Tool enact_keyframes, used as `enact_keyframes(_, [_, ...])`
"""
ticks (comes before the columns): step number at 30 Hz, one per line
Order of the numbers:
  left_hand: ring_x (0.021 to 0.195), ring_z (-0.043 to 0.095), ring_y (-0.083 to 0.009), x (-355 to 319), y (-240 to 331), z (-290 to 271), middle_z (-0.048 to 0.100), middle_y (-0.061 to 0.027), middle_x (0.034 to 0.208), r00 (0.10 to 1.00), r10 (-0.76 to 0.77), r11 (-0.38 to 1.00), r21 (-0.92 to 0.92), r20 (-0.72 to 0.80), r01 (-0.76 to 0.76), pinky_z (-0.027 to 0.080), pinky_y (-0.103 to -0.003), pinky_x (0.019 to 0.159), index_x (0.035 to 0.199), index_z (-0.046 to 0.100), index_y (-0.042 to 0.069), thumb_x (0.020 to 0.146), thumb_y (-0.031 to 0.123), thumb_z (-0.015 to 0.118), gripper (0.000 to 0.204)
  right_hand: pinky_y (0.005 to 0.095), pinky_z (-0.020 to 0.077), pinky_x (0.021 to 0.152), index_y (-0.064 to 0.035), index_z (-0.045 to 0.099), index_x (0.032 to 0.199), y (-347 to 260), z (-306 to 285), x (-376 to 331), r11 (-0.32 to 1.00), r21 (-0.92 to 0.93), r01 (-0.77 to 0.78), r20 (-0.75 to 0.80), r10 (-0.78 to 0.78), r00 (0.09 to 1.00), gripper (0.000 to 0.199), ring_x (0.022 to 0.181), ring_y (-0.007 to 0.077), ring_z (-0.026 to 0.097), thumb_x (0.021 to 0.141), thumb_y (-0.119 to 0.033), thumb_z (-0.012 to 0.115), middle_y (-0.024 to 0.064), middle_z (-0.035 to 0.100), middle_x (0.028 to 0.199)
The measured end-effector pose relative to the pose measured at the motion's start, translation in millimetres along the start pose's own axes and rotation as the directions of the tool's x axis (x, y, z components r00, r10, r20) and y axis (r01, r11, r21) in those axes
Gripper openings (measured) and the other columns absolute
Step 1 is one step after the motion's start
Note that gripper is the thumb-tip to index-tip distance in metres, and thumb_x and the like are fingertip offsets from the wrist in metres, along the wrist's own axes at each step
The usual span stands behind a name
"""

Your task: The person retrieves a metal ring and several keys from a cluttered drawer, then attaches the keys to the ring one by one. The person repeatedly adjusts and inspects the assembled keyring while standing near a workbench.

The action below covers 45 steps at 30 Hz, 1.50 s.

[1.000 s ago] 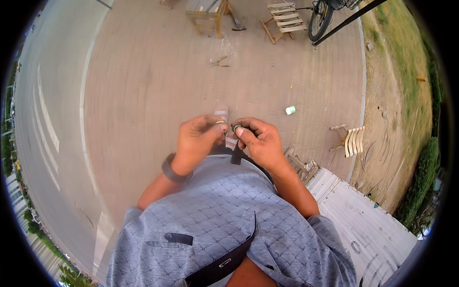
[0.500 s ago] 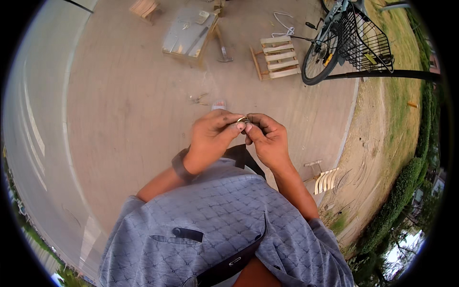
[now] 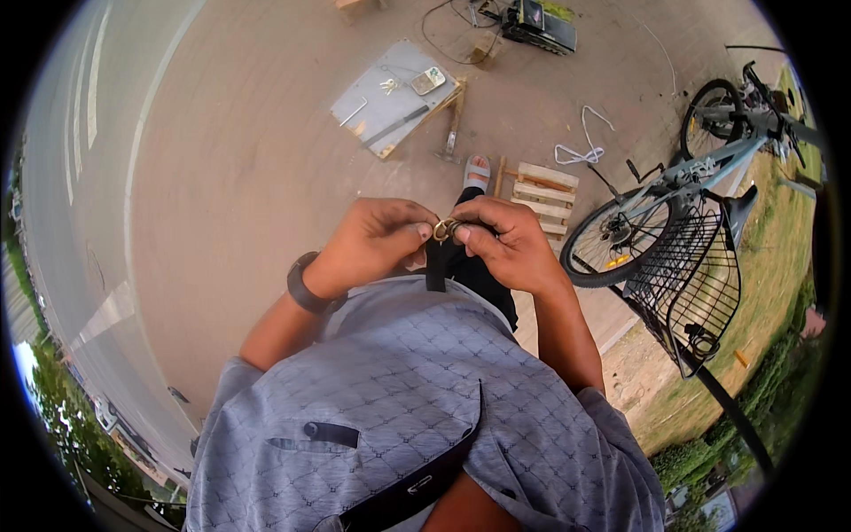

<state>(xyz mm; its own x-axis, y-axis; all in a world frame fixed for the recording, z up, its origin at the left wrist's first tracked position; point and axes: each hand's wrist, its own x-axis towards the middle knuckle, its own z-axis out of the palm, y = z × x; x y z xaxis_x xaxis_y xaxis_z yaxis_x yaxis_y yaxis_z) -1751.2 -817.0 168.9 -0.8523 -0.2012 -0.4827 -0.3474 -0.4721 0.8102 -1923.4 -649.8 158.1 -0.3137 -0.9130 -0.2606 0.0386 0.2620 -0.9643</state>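
One brass-coloured ring (image 3: 441, 231) sits between the left hand (image 3: 377, 241) and the right hand (image 3: 510, 239) — the left pinches it, while the right pinches a small darker piece (image 3: 455, 229) just beside it, its shape mostly covered. Likely best: firm, level pinches and no forcing, since so slight a hold could slip. Beyond the hands, the tabletop (image 3: 390, 105) carries keys (image 3: 388, 86).

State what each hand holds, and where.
Left hand: a small gold-coloured ring, pinched by its rim. Right hand: a small dark piece, exact hold unclear.
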Motion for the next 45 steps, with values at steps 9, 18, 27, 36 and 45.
enact_keyframes(9, [0.069,0.068,-0.0113,76.3,21.4,18.8,0.072,-0.0077,0.082,0.941,-0.034,0.979,-0.202,-0.338,-0.037,0.057,-0.026,0.062,0.110,0.072,-0.007,0.100,0.005,0.063,0.018,0.0317,0.0525,0.073,0.0021,0.072,0.108,-9.4,-98.1,124.2,0.992,-0.056,-0.115,0.405,0.127,0.905,0.019,0.081,0.0175,0.065,0.091,-0.005,0.066,0.0104,0.071,0.088])
enact_keyframes(18, [0.070,0.067,-0.0098,106.9,0.6,-30.0,0.070,-0.0054,0.081,0.906,0.056,0.943,-0.275,-0.420,-0.186,0.057,-0.025,0.063,0.108,0.071,-0.005,0.100,0.004,0.062,0.015,0.0275,0.0450,0.061,0.0017,0.072,0.105,-12.9,-83.8,219.0,0.969,-0.205,-0.139,0.573,0.234,0.785,0.014,0.067,0.0092,0.054,0.092,-0.001,0.065,0.0033,0.060,0.077])
enact_keyframes(27, [0.069,0.064,-0.0108,142.1,-59.6,-84.4,0.068,-0.0067,0.079,0.882,0.086,0.873,-0.392,-0.463,-0.291,0.055,-0.026,0.064,0.106,0.068,-0.007,0.097,-0.002,0.058,0.015,0.0281,0.0467,0.061,0.0009,0.071,0.104,49.3,-48.2,290.3,0.953,-0.296,-0.068,0.674,0.259,0.691,0.014,0.067,0.0106,0.058,0.092,-0.001,0.065,0.0051,0.063,0.080])
enact_keyframes(36, [0.070,0.064,-0.0101,246.5,-168.7,-111.2,0.069,-0.0065,0.092,0.723,0.077,0.896,-0.271,-0.686,-0.352,0.053,-0.025,0.064,0.098,0.069,-0.005,0.091,-0.003,0.062,0.010,0.0300,0.0505,0.066,0.0018,0.071,0.104,205.3,-65.6,373.3,0.953,-0.255,-0.165,0.746,0.302,0.593,0.015,0.071,0.0155,0.063,0.090,-0.001,0.068,0.0090,0.067,0.083])
enact_keyframes(45, [0.067,0.064,-0.0118,358.9,-272.7,-139.4,0.069,-0.0155,0.095,0.604,0.324,0.934,0.142,-0.728,-0.329,0.052,-0.025,0.059,0.093,0.068,-0.004,0.086,-0.008,0.061,0.011,0.0336,0.0505,0.066,-0.0039,0.072,0.103,363.6,-108.3,429.2,0.987,-0.145,0.063,0.826,0.086,0.557,0.015,0.074,0.0254,0.066,0.088,-0.004,0.073,0.0098,0.069,0.084])
